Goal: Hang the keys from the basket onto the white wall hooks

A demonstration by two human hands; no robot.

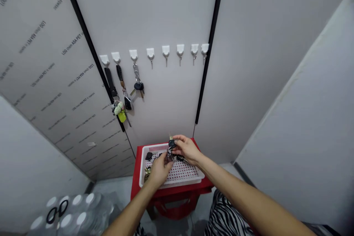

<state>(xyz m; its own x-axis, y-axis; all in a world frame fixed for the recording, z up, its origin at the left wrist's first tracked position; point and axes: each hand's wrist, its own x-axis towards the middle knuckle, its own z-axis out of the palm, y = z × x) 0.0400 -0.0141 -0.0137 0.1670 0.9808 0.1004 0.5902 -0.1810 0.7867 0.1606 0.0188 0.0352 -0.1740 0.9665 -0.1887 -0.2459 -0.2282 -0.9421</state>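
Note:
Both hands meet over a white perforated plastic basket (181, 183). My right hand (186, 149) pinches a black-headed key (172, 143), its blade pointing up. Just below, the fingers of my left hand (160, 169) are closed on the metal key ring (169, 152) joined to that key. Part of the bunch is hidden behind my fingers. In the basket lie a dark key fob (149, 156) at the back left, brass-coloured keys (147, 173) along the left side, and dark items partly covered by my right hand.
The basket rests on a red-covered stool (135, 180). Ahead, a row of white hooks (165, 51) is fixed to the panel. The three leftmost bear a black strap with charms (110, 83), a car key (127, 102) and a key bunch (139, 86). Capped bottles (83, 217) stand lower left.

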